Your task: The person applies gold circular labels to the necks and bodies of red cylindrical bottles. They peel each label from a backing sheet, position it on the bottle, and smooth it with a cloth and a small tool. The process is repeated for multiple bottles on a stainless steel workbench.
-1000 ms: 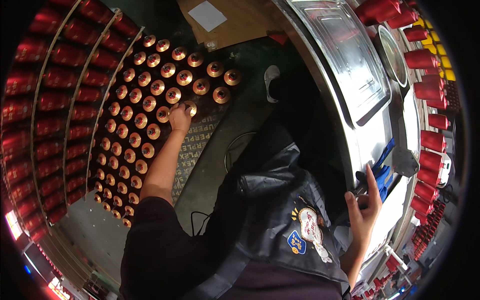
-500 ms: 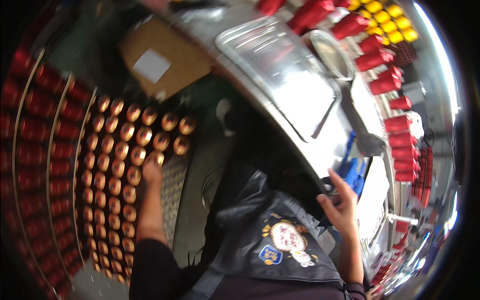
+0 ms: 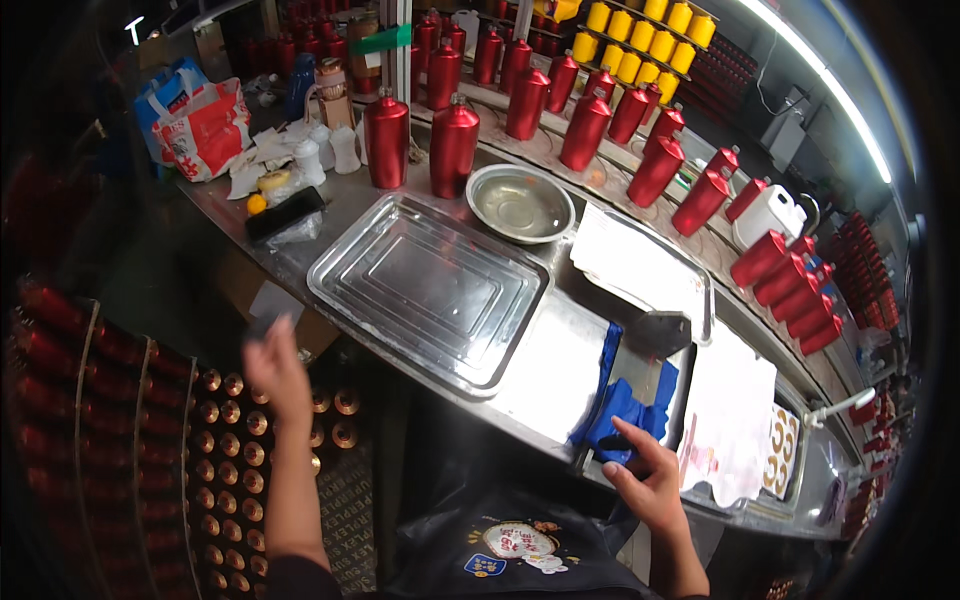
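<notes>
My left hand (image 3: 278,368) is raised over the near-left side, between the bottle rack and the table edge. Motion smears its fingers, and a dark blurred patch shows at their tips; whether they hold anything I cannot tell. Below and beside it stand several rows of gold-topped bottles (image 3: 228,440). My right hand (image 3: 652,478) hovers at the table's front edge, thumb and forefinger apart, with nothing seen in its grasp. Just beyond its fingertips lies a crumpled blue cloth (image 3: 625,402) in a shallow metal tray.
On the metal table are an upturned-looking steel tray (image 3: 420,290), a metal bowl (image 3: 520,203), white sheets (image 3: 728,415) and a black phone-like object (image 3: 288,214). Red metallic bottles (image 3: 455,148) line the back. Racks of red bottles (image 3: 115,440) stand at the left.
My left hand has lifted away from the gold-topped bottles, up toward the table edge. The view has swung up to show more of the table. My right hand remains near the blue cloth.
</notes>
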`<state>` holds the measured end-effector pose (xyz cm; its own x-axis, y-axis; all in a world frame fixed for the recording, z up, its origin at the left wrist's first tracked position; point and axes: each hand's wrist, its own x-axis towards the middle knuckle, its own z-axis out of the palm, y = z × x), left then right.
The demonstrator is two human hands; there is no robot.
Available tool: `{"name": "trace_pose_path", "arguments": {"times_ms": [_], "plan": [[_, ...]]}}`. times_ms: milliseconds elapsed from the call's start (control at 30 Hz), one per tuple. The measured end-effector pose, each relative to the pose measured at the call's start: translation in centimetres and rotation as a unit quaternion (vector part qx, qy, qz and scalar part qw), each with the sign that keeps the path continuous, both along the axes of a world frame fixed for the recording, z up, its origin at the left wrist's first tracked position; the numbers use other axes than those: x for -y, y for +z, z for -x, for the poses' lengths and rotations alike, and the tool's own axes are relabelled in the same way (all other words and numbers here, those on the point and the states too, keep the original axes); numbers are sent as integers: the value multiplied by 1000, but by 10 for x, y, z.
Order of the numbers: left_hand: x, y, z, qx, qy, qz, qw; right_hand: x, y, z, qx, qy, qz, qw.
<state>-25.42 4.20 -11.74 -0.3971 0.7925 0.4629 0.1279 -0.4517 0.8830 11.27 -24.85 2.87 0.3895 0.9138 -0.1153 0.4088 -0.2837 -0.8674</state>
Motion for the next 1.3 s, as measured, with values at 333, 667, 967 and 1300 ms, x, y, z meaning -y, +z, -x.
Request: {"name": "trace_pose_path", "arguments": {"times_ms": [333,667,967,1300], "plan": [[-331,112,-200,-383,128,32,914,45,-41,-64,-59,-188,-97,976],[-261,124,-163,-171,14,-75,982,51,-55,-96,-114,-238,-97,960],[-61,157,-190,322,-423,236,813,2,-32,-67,-158,-48,-132,977],[25,149,-261,220,-529,259,778,10,-26,-50,-123,-44,-167,977]]}}
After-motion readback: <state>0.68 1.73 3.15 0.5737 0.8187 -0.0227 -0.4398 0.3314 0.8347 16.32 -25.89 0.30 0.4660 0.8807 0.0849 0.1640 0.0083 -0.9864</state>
